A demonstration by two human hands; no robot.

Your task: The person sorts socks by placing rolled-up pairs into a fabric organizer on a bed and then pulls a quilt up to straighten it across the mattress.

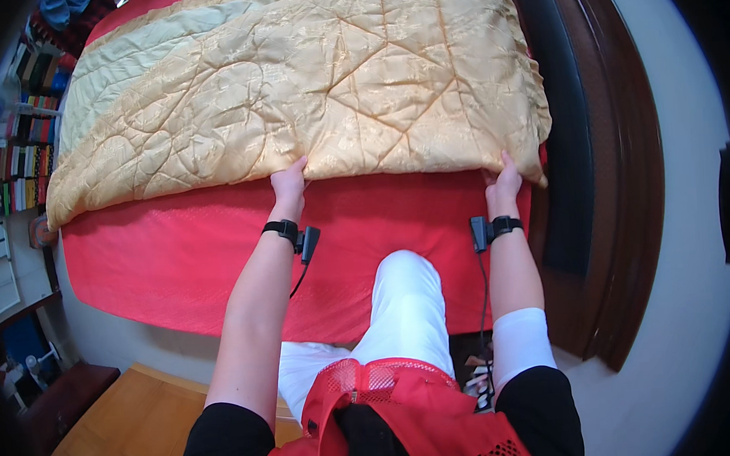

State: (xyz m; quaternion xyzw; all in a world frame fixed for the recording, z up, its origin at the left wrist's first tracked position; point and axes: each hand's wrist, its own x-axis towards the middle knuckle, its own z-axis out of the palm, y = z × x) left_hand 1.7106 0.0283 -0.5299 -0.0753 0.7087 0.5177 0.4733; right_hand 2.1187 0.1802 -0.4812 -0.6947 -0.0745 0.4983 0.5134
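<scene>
A gold quilted comforter with stitched patterns lies folded across the far part of the bed, its pale green underside showing at the upper left. My left hand grips the near edge around its middle, thumb on top and fingers tucked beneath. Close to the right corner, my right hand holds the same edge in the same way. Below that edge spreads a red bed sheet. One of my knees, in white trousers, rests on the sheet. Both wrists wear black straps with small cabled devices.
A dark wooden headboard with a black padded panel borders the bed on the right. Shelves of books stand at the left wall. A light wooden piece of furniture is at the lower left, beside a dark red seat.
</scene>
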